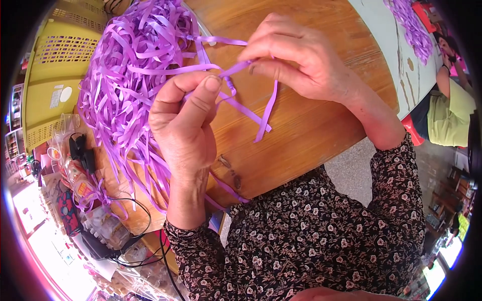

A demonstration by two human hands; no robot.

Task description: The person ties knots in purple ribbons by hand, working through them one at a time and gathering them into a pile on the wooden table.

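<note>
My left hand [188,118] pinches a narrow purple ribbon [235,68] between thumb and forefinger. The ribbon runs up to my right hand [304,60], whose thumb and fingers close on it too. A short stretch spans the gap between the two hands, above the table. Just below it, a small knotted part [230,86] shows, and loose ribbon ends [265,123] hang down to its right. Beside my left hand lies a big tangled heap of purple ribbons [135,55], some strands reaching toward my hands. What my curled fingers cover is hidden.
Under my hands is a wooden table [281,155]. Yellow plastic baskets [63,55] stand left of the heap. Black cables [163,251] and clutter lie at the lower left. Across a white table [396,55], more purple ribbon [411,30] lies near another person [452,110].
</note>
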